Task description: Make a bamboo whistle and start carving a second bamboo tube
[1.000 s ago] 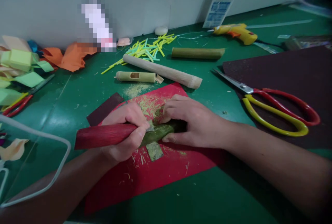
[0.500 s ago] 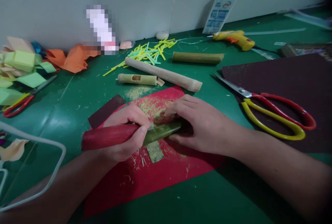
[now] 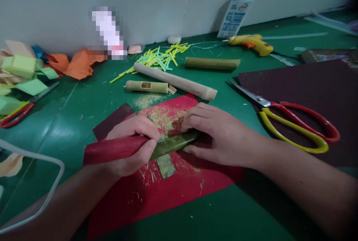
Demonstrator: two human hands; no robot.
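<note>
My left hand point(image 3: 134, 140) is closed around the thick red handle point(image 3: 114, 151) of a knife. Most of its blade is hidden; a bit of metal shows by my fingertips, against a green bamboo piece point(image 3: 170, 145). From the other side my right hand point(image 3: 215, 133) grips the far end of that bamboo, fingers curled over it. Below lies a red sheet point(image 3: 167, 203), strewn with pale shavings and dust point(image 3: 165, 116). A small dusty dark strip point(image 3: 166, 166) rests on the sheet just under the bamboo.
Behind my hands lie a notched bamboo tube point(image 3: 147, 86), a pale bamboo stick point(image 3: 176, 81) and another tube point(image 3: 212, 63). Open scissors point(image 3: 288, 114) lie right, on a dark sheet point(image 3: 302, 81). A yellow glue gun point(image 3: 251, 43) and cut straws point(image 3: 156, 57) are further back.
The knife and my left hand have shifted slightly left and down. The bamboo stays gripped between both hands. The whole view has moved a little.
</note>
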